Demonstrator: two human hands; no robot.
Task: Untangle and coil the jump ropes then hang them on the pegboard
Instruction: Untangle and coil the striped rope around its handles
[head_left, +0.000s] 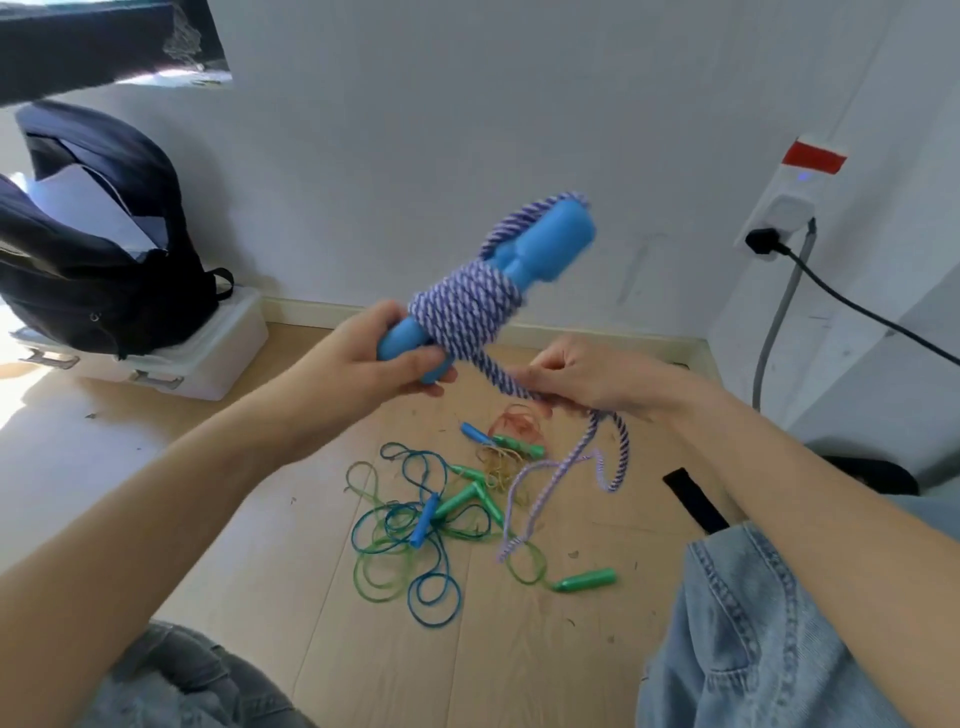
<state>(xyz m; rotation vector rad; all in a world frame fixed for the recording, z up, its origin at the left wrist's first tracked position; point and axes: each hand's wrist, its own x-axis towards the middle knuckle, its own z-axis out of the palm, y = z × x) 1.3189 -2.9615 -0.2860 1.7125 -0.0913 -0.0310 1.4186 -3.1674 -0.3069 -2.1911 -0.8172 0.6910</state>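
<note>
My left hand (382, 356) grips the lower end of two blue handles (540, 244) held together, tilted up to the right. A purple-and-white braided rope (462, 306) is wound in several turns around their middle. My right hand (587, 376) pinches the loose stretch of that rope just below the coil; the free end (558, 483) hangs in loops toward the floor. On the floor below lies a tangle of thin blue and green ropes (410, 540) with green handles (584, 579) and small blue handles (423, 519), plus an orange cord (514, 423). No pegboard is in view.
A dark backpack (98, 234) sits on a white lidded box (208, 358) at the left wall. A wall socket (779, 218) with a black cable is at the right. My knees in denim frame the bottom; a black strap (693, 501) lies by my right leg.
</note>
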